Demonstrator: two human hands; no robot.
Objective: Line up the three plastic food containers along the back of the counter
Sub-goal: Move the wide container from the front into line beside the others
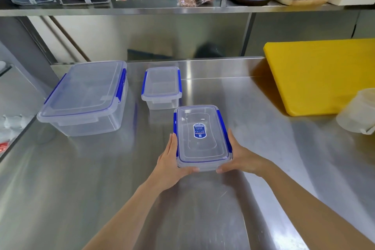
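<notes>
Containers with blue-clipped lids are the whole job, and two already sit toward the back of the steel counter (233,91): the large container (85,97) at the left and the small container (162,87) just to its right, a gap between them. The third, a labelled mid-sized container (202,138), is nearer the front, held from both sides. The left hand (169,160) lies flat against its left wall with the thumb hooked round the near corner; the right hand (239,156) mirrors it on the right wall. Both hands are closed on the box rather than spread free, though whether its base is lifted off the steel or resting on it cannot be told from this view.

To finish the step well, I judge the box should travel forward and a little right, then settle beside the small container with its long sides parallel to the neighbour's and its far end level with theirs. Keeping the palms low on the walls, clear of the blue clips, should stop a latch popping open.

Room looks good: bare steel runs from the small container across to the yellow cutting board (324,75), which leans up at the right. The back edge meets a raised steel upstand, so pushing too far would bump it. A pale tub (359,111) at the right edge stands well apart from the path
</notes>
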